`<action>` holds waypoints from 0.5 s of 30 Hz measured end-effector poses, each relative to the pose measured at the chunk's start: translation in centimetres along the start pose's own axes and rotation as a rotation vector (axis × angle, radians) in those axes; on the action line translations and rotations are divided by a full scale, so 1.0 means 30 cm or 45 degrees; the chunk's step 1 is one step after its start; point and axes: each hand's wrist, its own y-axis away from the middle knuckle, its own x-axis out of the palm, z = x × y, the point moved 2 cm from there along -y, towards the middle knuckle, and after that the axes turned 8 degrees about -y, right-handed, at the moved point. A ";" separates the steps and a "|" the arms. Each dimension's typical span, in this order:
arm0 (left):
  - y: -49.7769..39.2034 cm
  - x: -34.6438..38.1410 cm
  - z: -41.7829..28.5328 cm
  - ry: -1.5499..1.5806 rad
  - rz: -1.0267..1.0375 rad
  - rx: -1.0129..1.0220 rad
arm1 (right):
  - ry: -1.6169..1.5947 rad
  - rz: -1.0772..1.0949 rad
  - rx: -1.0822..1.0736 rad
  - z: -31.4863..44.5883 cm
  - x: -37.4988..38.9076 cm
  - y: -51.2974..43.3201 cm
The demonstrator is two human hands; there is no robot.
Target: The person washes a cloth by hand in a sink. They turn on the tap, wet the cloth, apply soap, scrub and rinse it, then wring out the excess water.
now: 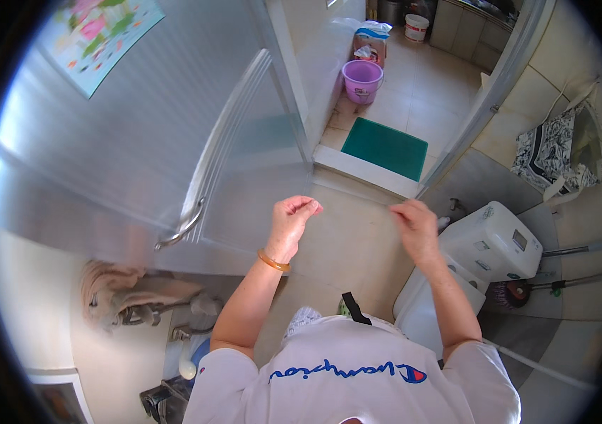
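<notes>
My left hand (293, 220) is raised in front of me, thumb pressed to its curled fingers. No object shows in it. An amber-coloured bangle (273, 261) circles that wrist. Opposite it, my right hand (417, 229) is also curled shut, slightly blurred at the fingertips, and I see no object in it. The two hands are apart, above the tiled floor (351, 233). Left of my left hand stands a door (216, 132) with a curved metal handle (181, 233). Below and beside my right arm is a white toilet (491, 246) with its cistern.
Ahead, a raised doorsill (356, 169) borders a green mat (385, 148). A purple bucket (363, 82) stands beyond it. On the right wall hangs a patterned bag (557, 146), near a brush with a handle (512, 294). Towels (115, 291) hang at left.
</notes>
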 end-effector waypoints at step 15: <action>-1.097 0.280 -0.020 0.584 0.119 -0.174 | -0.209 0.121 0.228 -0.436 0.367 -0.950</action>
